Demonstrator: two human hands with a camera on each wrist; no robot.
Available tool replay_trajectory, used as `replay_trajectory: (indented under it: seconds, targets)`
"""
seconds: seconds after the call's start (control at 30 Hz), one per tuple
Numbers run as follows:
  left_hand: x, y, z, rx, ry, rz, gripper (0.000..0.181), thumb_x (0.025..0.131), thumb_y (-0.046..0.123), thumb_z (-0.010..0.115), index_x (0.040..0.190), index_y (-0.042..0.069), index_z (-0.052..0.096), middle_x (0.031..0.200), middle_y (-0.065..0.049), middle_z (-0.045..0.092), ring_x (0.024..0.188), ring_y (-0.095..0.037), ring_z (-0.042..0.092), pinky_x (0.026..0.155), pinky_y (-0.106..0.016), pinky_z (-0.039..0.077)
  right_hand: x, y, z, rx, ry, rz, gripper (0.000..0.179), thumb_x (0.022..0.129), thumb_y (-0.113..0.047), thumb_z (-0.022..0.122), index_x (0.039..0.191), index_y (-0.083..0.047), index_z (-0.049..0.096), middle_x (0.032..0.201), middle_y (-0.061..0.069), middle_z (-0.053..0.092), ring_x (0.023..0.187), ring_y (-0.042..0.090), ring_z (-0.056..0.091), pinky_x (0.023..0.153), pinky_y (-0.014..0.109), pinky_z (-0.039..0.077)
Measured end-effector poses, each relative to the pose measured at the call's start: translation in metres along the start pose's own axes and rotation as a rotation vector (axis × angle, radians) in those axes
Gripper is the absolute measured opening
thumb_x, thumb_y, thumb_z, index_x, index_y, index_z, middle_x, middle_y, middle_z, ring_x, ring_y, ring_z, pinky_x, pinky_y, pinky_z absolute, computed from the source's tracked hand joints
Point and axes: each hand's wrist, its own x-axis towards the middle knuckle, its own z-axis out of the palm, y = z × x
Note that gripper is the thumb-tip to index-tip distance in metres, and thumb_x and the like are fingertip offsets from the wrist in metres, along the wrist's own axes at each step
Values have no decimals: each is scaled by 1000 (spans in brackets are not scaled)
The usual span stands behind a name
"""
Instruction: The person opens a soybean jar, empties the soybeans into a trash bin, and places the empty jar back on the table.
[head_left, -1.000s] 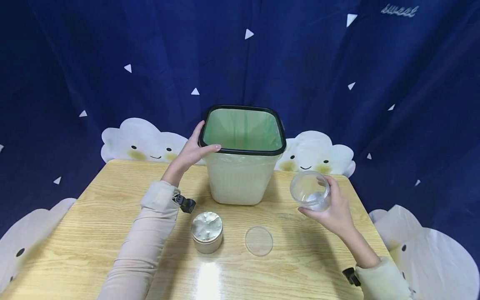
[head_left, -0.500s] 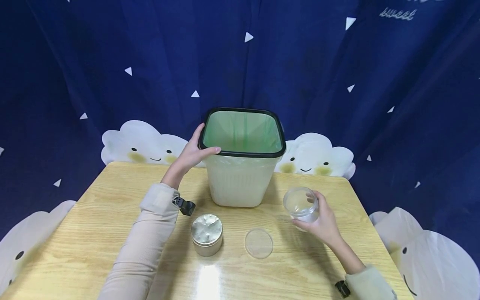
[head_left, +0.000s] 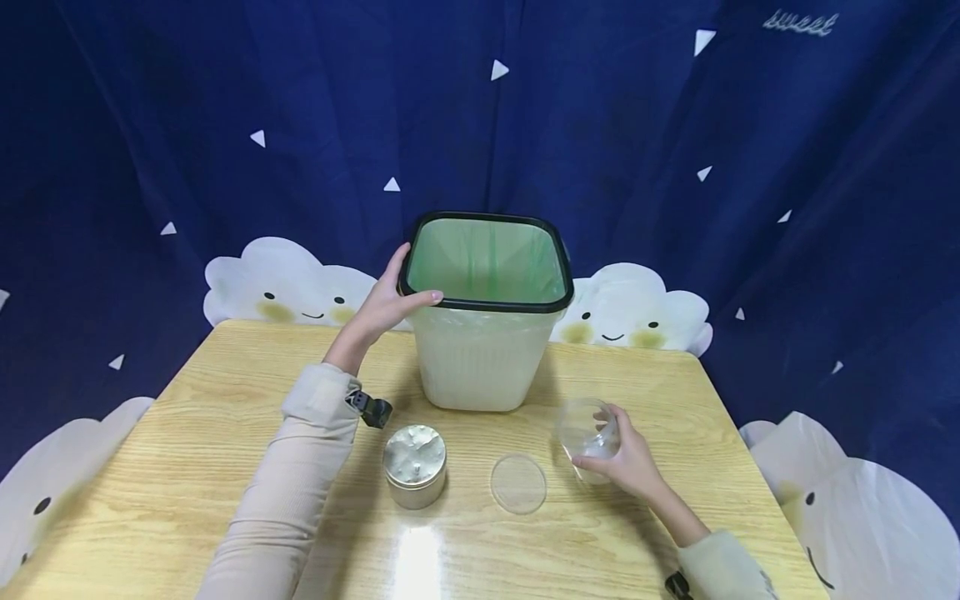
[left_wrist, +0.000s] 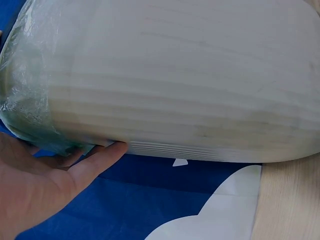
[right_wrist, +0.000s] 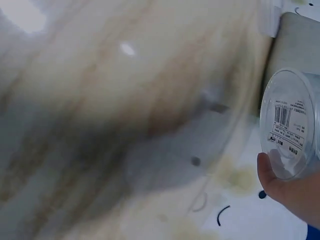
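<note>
A whitish trash bin (head_left: 480, 358) with a black rim and a greenish plastic liner stands upright at the table's back. My left hand (head_left: 381, 307) holds its left corner, thumb along the front rim and fingers at the side; the left wrist view shows these fingers (left_wrist: 102, 159) against the wall below the liner's edge. On the right, my right hand (head_left: 626, 458) grips a clear plastic jar (head_left: 581, 425) between thumb and fingers, its mouth uncovered. A barcode label (right_wrist: 287, 127) shows on the jar's base in the right wrist view.
A round silver tin (head_left: 415, 467) with a crinkled foil top stands in front of the bin. Right of it a clear round lid (head_left: 518, 483) lies flat on the wooden table (head_left: 247, 400). Behind hangs a dark blue curtain (head_left: 322, 125), with cloud cutouts along the edges.
My right hand has moved the clear jar left and toward me, lower over the table. My left hand stays at the bin's corner; the bin, tin and lid have not moved.
</note>
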Motion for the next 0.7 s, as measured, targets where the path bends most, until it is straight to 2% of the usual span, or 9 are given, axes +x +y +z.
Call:
replay_trajectory:
  seconds: [0.17,0.33,0.57,0.7]
  targets:
    - [0,0,0,9,-1,-7,94,79,28,69,147,24,4,152,-4,4,136,-20,6,108,-45,11,0,9,8,11,-56,27,92,61,-30,84,132,0,34,121,18,52,106,39,50,88,55,39]
    - [0,2,1,13,-9,-14,95,79,30,69,147,25,3,152,-3,3,136,-21,5,108,-46,10,-1,12,12,21,-78,52,93,61,-31,84,133,-1,33,122,19,52,107,39,49,89,56,38]
    - [0,0,1,11,-8,-3,94,79,29,69,147,25,3,152,-3,2,136,-20,4,108,-45,10,-4,13,6,24,-96,62,91,64,-31,82,135,-3,32,124,22,49,111,42,45,92,59,33]
    - [0,-1,0,7,-6,4,95,79,29,69,147,24,3,152,-3,2,136,-19,4,108,-45,10,-10,16,0,42,-108,58,89,63,-28,82,135,-8,35,122,24,49,110,43,46,89,57,36]
